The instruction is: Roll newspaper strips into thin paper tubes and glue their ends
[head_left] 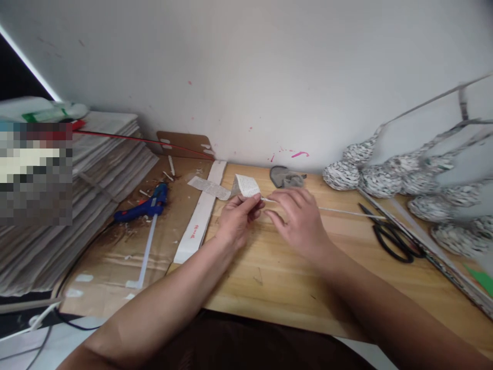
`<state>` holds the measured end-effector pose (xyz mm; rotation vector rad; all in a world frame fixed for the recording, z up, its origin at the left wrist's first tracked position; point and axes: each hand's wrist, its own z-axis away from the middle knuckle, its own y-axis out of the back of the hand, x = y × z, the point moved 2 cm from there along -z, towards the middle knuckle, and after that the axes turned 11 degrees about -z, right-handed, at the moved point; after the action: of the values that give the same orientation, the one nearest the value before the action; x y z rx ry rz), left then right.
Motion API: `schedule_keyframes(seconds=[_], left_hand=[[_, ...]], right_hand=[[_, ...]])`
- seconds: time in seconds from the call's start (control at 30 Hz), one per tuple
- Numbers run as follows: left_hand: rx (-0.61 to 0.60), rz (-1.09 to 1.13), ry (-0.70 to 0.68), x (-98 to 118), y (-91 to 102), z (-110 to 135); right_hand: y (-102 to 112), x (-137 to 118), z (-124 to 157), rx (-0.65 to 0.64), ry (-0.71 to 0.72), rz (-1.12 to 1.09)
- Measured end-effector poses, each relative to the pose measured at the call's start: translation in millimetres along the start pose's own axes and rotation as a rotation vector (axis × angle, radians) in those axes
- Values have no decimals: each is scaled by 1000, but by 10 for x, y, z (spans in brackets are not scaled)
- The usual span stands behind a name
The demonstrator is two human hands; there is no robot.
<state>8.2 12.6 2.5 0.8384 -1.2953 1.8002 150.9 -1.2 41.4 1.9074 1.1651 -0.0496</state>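
Note:
My left hand point(236, 218) pinches a small piece of printed newspaper point(246, 186) at its lower edge, just above the wooden table point(269, 277). My right hand point(298, 218) rests next to it, fingers curled over a thin white stick point(346, 211) that runs to the right across the table. The stick's left end meets the paper between my two hands. Another newspaper strip point(210, 188) lies flat just to the left.
A blue glue gun point(148, 205) with a glue stick lies on brown cardboard point(115, 257) at left, beside a tall stack of newspapers point(77, 205). Black scissors point(393, 239) lie at right. Rolled-paper balls on sticks point(381, 180) lean against the wall. A long white strip point(200, 216) lies on the cardboard edge.

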Motion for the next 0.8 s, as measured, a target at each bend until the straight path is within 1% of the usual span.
schedule_keyframes(seconds=[0.07,0.13,0.27,0.4,0.57,0.73,0.8], left_hand=[[-17,1,24,-7,-9,12],[-32,1,34,-12,-11,11],[-25,10,54,-22,-1,-17],[-25,36,73,-24,-3,-31],[-11,40,74,-13,-5,-21],[-10,47,90,-10,2,-20],[-15,43,88,-7,6,-23]], right_hand=[[9,122,-7,-11,15,150],[0,199,0,-38,8,171],[-1,203,17,-72,-51,76],[20,169,2,-135,-124,61],[23,168,-13,-180,-162,11],[20,172,-7,-149,-181,-77],[23,172,-7,-170,-176,-75]])
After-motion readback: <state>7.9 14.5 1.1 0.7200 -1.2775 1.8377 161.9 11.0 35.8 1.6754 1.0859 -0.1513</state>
